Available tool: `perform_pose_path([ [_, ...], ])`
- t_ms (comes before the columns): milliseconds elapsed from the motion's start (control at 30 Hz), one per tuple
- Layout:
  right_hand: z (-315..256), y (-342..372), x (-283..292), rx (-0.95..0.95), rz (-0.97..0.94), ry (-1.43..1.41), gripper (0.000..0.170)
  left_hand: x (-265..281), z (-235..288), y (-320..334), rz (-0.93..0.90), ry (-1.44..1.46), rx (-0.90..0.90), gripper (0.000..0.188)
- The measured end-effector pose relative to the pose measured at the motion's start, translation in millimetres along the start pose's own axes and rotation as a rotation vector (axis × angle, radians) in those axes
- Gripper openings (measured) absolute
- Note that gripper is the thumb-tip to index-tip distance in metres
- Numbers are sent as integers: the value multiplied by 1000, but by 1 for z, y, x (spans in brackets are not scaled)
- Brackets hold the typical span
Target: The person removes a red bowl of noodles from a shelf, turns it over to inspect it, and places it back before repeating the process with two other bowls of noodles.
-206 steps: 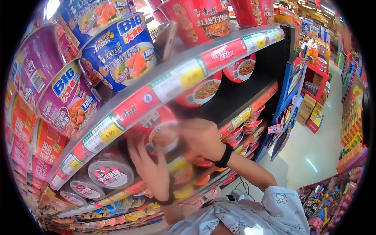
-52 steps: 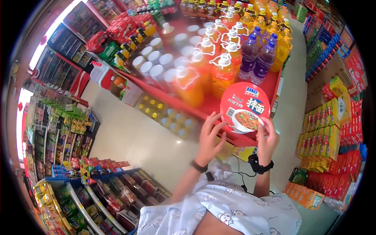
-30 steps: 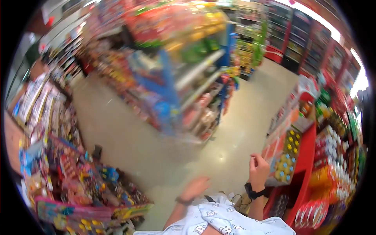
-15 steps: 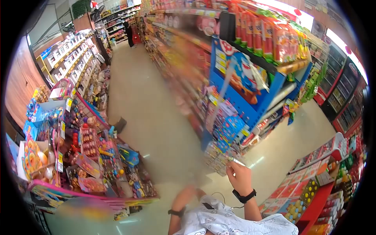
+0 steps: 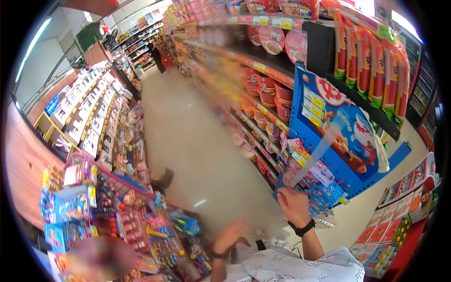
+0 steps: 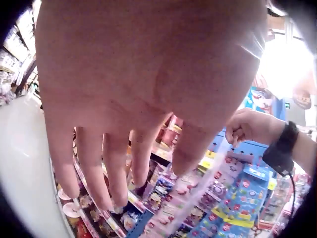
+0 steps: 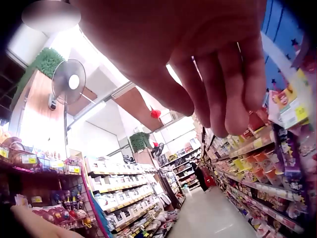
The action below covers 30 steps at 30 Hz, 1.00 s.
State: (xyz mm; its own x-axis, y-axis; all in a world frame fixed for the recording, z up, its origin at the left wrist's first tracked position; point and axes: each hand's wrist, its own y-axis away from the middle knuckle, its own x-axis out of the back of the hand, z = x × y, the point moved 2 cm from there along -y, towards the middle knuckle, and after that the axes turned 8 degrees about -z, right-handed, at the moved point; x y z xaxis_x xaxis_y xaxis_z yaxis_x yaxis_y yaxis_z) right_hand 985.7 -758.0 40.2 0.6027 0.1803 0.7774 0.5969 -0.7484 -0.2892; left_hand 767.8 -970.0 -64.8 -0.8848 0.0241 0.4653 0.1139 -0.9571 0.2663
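Observation:
My right hand (image 5: 295, 207) hangs in front of a blue display rack (image 5: 307, 136), its fingers loosely bent with nothing held. Close above its fingertips in the head view runs a pale translucent strip (image 5: 324, 145). Small bagged goods (image 6: 242, 198) hang on the rack. My left hand (image 5: 230, 235) is low, blurred and empty; the left wrist view shows its fingers (image 6: 116, 173) extended downward. In the right wrist view, the right fingers (image 7: 233, 99) also hang down. Red noodle bowls (image 5: 272, 40) stand on a shelf beyond the rack.
An aisle floor (image 5: 183, 127) stretches ahead between shelves, with a person (image 5: 157, 56) far down it. At left stands a pink-edged bin of small goods (image 5: 141, 230). Tall red packs (image 5: 371, 66) stand atop the rack. Drink cartons (image 5: 392, 221) are at right.
Earlier both hands were at a red noodle bowl, first at a shelf, then above the bottle display; now they are empty. The view has swung around to the noodle aisle and moved nearer the blue rack.

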Motion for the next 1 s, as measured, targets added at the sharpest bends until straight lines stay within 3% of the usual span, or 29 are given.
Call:
perform_pose_path([
  [33, -6, -15, -3, 34, -21, -26, 11, 21, 5, -14, 29, -78, 5, 49],
  [133, -13, -52, -26, -21, -73, -77, 13, 59, -11, -49, 125, 216, 77, 47],
  [233, -23, -88, -33, -50, -47, -97, 14, 83, -47, -93, 117, 309, 66, 45],
  [300, -22, -115, -41, -85, 6, -34, 13, 102, -55, -119, 89, 213, -115, 42],
  [367, -19, -140, -52, -144, 64, 88, 14, 133, -55, -144, 40, 156, -176, 40],
  [467, -41, -190, -53, -230, 201, 138, 14, 196, -38, -185, -68, 152, -103, 37],
  [633, -79, -254, -59, -307, 348, 42, 13, 287, -24, -276, -149, 265, -263, 35],
  [733, -86, -275, -57, -318, 380, 70, 14, 334, 13, -324, -183, 108, -236, 32],
  [767, -85, -283, -52, -335, 374, 49, 15, 341, 16, -345, -127, 92, -455, 26],
  [833, -86, -304, -36, -360, 397, 72, 15, 370, 75, -369, -195, 31, -427, 25],
  [867, -89, -316, -23, -353, 454, 10, 17, 381, 102, -380, -223, 5, -405, 24],
  [933, -88, -345, -1, -312, 564, -112, 20, 399, 123, -411, -272, 61, -569, 25],
  [967, -74, -356, 2, -272, 623, -309, 21, 407, 136, -427, -283, 89, -656, 25],
  [1000, -63, -369, 7, -228, 679, -506, 23, 413, 159, -443, -344, 201, -626, 27],
])
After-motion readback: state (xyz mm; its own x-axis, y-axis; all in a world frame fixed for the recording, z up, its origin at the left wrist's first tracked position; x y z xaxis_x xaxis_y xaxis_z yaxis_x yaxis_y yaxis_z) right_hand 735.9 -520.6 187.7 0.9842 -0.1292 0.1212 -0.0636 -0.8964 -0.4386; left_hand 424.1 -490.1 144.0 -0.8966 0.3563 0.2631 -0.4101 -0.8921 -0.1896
